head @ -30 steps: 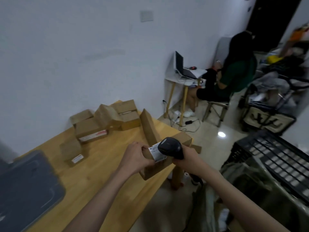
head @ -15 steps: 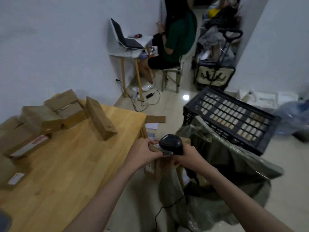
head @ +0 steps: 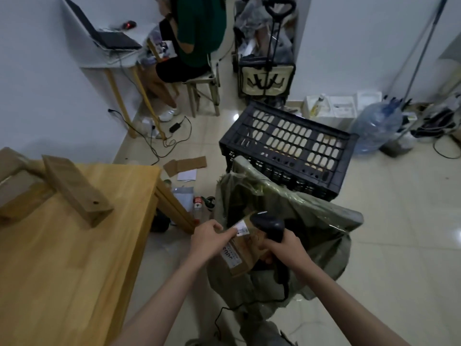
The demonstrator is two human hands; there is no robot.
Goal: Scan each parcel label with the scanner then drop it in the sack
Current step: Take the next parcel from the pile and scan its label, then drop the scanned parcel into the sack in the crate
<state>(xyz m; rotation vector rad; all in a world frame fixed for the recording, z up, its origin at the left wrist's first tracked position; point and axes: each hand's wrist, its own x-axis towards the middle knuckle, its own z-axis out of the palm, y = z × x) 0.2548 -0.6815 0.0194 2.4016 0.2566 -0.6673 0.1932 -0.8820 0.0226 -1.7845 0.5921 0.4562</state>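
Left hand (head: 209,238) gripping the near end of a brown cardboard parcel (head: 241,250), fingers curled over its top edge beside the white label (head: 241,228). Right hand (head: 284,248) closed around the handle of a black barcode scanner (head: 270,225), with the scanner head just above the label end of the parcel. A second white sticker with dark print visible on the parcel's side, under the left hand. Parcel held tilted over the open mouth of a grey-green sack (head: 311,228), not yet inside it. Black cable (head: 249,304) running from the scanner handle down across the front of the sack to the floor. Behind the sack, touching it, a black plastic crate (head: 289,143) with slotted walls. To the left, a wooden table (head: 62,258) with a long narrow cardboard box (head: 74,188) lying on it at an angle, and more cardboard boxes (head: 15,176) at the left edge of the view. On the tiled floor between table and crate, flat cardboard pieces (head: 185,164) and some papers. Further back, a seated person in a green top (head: 197,28) at a small white desk with an open laptop (head: 107,33). Near the right wall, a large water bottle (head: 376,126) and a folding cart (head: 265,76).
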